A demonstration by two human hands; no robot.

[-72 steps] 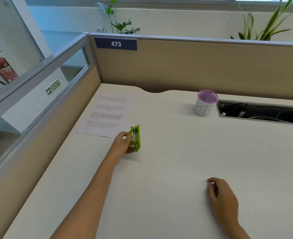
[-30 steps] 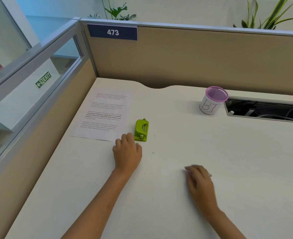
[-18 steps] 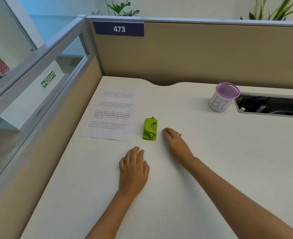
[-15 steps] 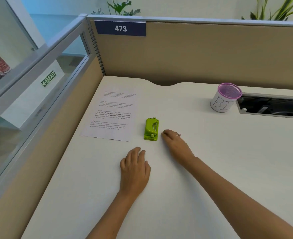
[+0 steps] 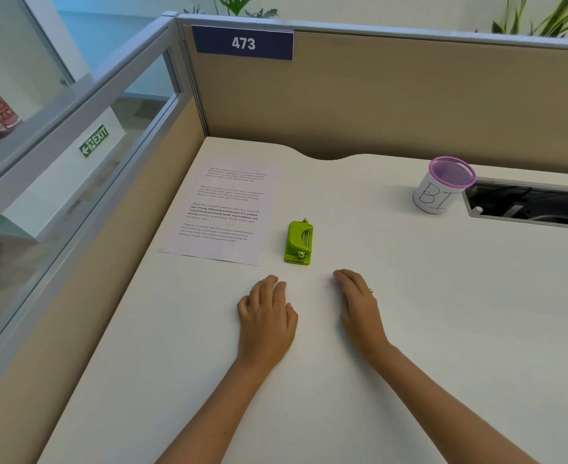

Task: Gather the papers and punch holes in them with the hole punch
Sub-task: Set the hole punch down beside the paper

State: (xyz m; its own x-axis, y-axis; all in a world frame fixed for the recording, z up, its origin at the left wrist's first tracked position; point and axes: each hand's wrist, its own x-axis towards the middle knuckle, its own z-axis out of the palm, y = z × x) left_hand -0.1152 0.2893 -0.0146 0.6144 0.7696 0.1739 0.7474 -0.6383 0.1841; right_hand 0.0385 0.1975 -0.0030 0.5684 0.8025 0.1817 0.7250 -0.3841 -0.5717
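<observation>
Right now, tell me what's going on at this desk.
A person sits at a cubicle desk with both hands flat and empty: the left hand and right hand rest just short of a green hole punch. A printed paper lies flat beside the punch, apart from it. Nothing is being punched yet.

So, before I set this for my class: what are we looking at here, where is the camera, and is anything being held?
There is no machine: a person wears a camera on the head, looking forward and down at a cubicle desk. The left hand and right hand lie palm-down on the desk, holding nothing. Just beyond them sits a green hole punch, and left of it, apart from it, lies a printed paper. Far right stands a mesh pen cup with a white label, beside a cable slot. Nothing looks punched yet.
</observation>
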